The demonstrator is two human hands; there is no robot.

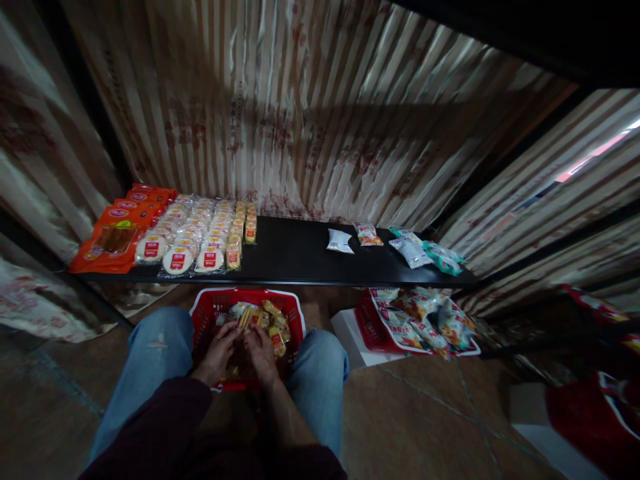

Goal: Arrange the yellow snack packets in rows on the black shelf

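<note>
A red basket [299,313] stands on the floor between my knees, with several yellow-wrapped snack packs [280,323] in it. Over the basket, my left hand [223,348] has its fingers closed on small yellow packs [245,318]. Beside it, my right hand [260,347] grips the same packs from the other side, its fingertips close to those of the left. On the black shelf [290,260] in front, rows of yellow packs [234,252] stand at the right end of round white crackers [177,259] in clear wrap.
Orange bags [107,233] lie at the shelf's left end. Further right on it are a white packet [340,241], a red-and-white packet [368,234] and green-and-white packets [443,257]. A second red basket [370,323] full of bags stands below, by a white box [350,340]. Dark posts frame the shelf.
</note>
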